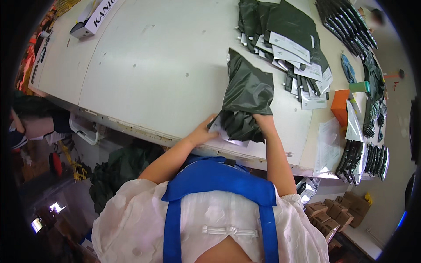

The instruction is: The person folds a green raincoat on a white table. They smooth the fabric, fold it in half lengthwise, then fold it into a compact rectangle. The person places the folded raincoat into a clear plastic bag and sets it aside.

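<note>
A black plastic mailing bag [249,85] lies near the table's front edge, its near end bunched up in folds. My left hand [208,133] is closed on the left side of that near end, beside a pale, shiny strip [228,134] showing under the folds. At the right side, my right hand [263,124] grips the bag, with most of its fingers hidden by the plastic. Beyond it to the right lies a heap of similar black bags [289,26] with white labels [290,47].
The pale table [144,74] stretches away and left to a long white box [94,19]. Along the right stand an orange box [339,106], a green roll [359,87], papers [328,142] and rows of black packets [346,26]. Brown cartons [329,215] sit below at right.
</note>
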Motion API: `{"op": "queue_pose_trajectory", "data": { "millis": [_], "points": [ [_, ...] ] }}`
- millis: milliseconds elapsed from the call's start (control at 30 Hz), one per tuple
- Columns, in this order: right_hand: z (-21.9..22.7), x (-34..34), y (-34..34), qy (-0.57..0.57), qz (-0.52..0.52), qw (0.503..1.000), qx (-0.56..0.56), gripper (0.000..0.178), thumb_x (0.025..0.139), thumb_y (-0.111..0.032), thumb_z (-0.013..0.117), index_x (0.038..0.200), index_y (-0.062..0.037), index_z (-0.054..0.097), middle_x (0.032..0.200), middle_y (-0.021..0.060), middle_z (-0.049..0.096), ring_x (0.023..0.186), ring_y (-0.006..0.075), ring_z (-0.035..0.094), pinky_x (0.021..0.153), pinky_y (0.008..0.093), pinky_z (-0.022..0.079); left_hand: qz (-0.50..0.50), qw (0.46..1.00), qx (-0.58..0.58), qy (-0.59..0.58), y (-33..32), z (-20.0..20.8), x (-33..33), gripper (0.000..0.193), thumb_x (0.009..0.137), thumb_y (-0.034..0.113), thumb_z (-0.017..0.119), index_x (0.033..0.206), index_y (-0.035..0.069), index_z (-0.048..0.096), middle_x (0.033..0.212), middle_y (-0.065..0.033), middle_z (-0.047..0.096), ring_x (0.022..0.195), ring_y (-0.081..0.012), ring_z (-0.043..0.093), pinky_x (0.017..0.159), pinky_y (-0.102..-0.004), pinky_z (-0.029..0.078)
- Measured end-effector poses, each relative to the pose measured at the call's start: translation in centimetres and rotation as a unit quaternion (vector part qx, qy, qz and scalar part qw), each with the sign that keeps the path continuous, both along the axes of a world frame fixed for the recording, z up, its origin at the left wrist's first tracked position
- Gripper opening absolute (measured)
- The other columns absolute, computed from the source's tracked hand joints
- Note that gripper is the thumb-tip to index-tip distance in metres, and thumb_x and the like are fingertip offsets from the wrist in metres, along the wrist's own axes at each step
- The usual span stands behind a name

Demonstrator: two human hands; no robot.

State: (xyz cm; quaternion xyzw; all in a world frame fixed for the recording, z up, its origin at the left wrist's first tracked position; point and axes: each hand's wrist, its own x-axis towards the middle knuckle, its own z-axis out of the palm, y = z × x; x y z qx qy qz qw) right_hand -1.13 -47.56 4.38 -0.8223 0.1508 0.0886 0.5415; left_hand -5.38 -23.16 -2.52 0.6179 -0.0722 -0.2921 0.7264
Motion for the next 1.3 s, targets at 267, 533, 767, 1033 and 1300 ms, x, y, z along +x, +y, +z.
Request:
{"op": "queue_pose_trajectory", "data": {
  "millis": [267,533,767,1033,1300],
  "points": [
    [-2.2,0.9,-1.5,-0.048,0.055,0.957,-0.28,0.038,0.087,-0.017,0.049,0.121,0.0002,0.052,0.126,0.0251,0.051,0.107,0.0446,0.052,0.089,0.0453,0.044,0.098,0.926,0.145,-0.333,-1.3,8.0,1.1,0.047,0.078,0.001,0.058,0.124,0.003,0.05,0.118,-0.0172,0.054,0.107,-0.0343,0.05,0.091,-0.0396,0.045],
    [-2.6,0.6,-1.0,-0.098,0.047,0.942,-0.318,0.04,0.088,-0.011,0.043,0.127,-0.0048,0.048,0.127,0.0243,0.05,0.109,0.0462,0.049,0.088,0.0484,0.043,0.079,0.886,0.374,-0.261,-3.3,7.2,2.6,0.065,0.084,0.038,0.064,0.128,-0.004,0.044,0.124,-0.0229,0.048,0.116,-0.0374,0.043,0.098,-0.0433,0.038],
    [-1.9,1.4,-1.2,-0.216,0.104,0.912,-0.332,0.045,0.085,-0.01,0.044,0.129,-0.0021,0.048,0.134,0.0216,0.046,0.122,0.0409,0.042,0.1,0.0436,0.037,0.06,0.893,0.397,-0.201,-4.0,8.1,2.0,0.081,0.08,0.055,0.063,0.127,-0.007,0.042,0.118,-0.0284,0.052,0.11,-0.0401,0.05,0.095,-0.0437,0.041],
    [-3.9,1.1,-2.2,-0.235,0.272,0.785,-0.505,0.045,0.085,-0.017,0.048,0.128,-0.0045,0.053,0.137,0.0159,0.047,0.126,0.0306,0.045,0.104,0.0407,0.037,0.051,0.934,0.302,-0.185,-5.3,10.1,1.1,0.068,0.075,0.042,0.071,0.111,-0.01,0.046,0.104,-0.0327,0.057,0.097,-0.0446,0.057,0.085,-0.0462,0.047],
    [2.6,3.0,4.6,0.014,0.376,0.759,-0.532,0.035,0.081,-0.013,0.05,0.11,-0.0005,0.064,0.116,0.0189,0.06,0.11,0.03,0.056,0.094,0.0391,0.043,-0.054,0.893,0.433,-0.108,-3.9,8.7,0.8,0.089,0.075,0.064,0.06,0.113,-0.016,0.049,0.102,-0.0319,0.061,0.096,-0.0461,0.057,0.087,-0.046,0.047]
  ]
}}
